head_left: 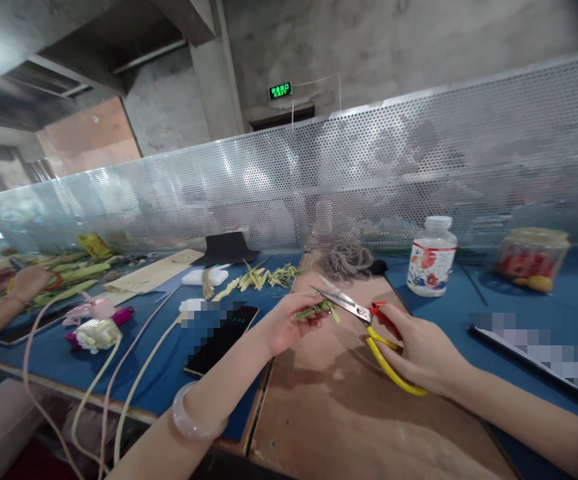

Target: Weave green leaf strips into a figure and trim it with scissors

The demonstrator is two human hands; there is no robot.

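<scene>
Scissors (363,313) — grasped in right fingers (403,324); blades (343,303) near green strips (313,311) — pinched between left fingers (310,300).

Counts by kind, as I take them remotely through the head camera. Hands, four: my left hand (293,320), my right hand (421,347) and a co-worker's two hands (31,285). Scissors, two pairs: my scissors (361,312) and the co-worker's scissors (55,283). White blocks (205,275), two. Cable runs (25,363), four. One each: green bundle (311,311), bottle (431,263), jar (531,257), yarn tangle (349,260), bracelet (193,419), exit sign (280,90). Leaf strips (253,277) overlap too closely for me to count.
</scene>
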